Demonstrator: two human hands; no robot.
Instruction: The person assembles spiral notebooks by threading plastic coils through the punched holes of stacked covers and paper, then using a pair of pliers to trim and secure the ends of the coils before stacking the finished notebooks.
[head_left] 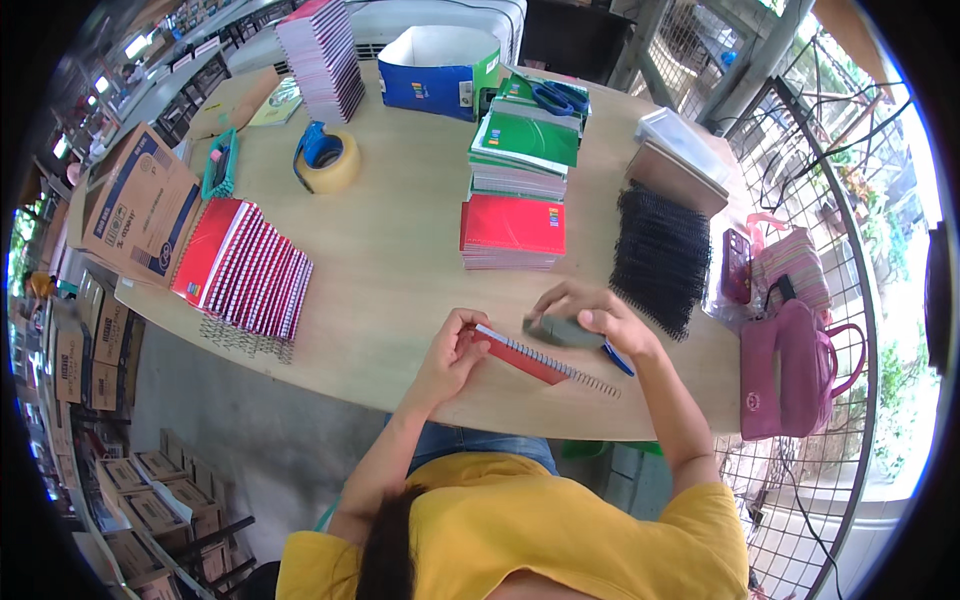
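Observation:
My left hand (pixel 451 356) grips the upper left end of a red notebook (pixel 532 367), held at a slant near the table's front edge. A wire coil (pixel 585 380) runs along its bound edge and sticks out past the lower right end. To the right, my right hand (pixel 590 312) curls over a blurred grey-green object (pixel 566 333), whose kind I cannot make out. Just below that hand lies a blue pen-like thing (pixel 618 358). Beyond both hands stands a stack of red-covered notebooks (pixel 513 226), with green-covered notebooks (pixel 527 138) behind it.
At left are a stack of red spiral notebooks (pixel 240 262) and a cardboard box (pixel 140 212). A tape roll (pixel 328 163) and a blue box (pixel 428 90) sit farther back. Black coils (pixel 662 255) and a pink bag (pixel 795 370) line the right side, beside wire mesh. Scissors (pixel 556 97) top the green stack.

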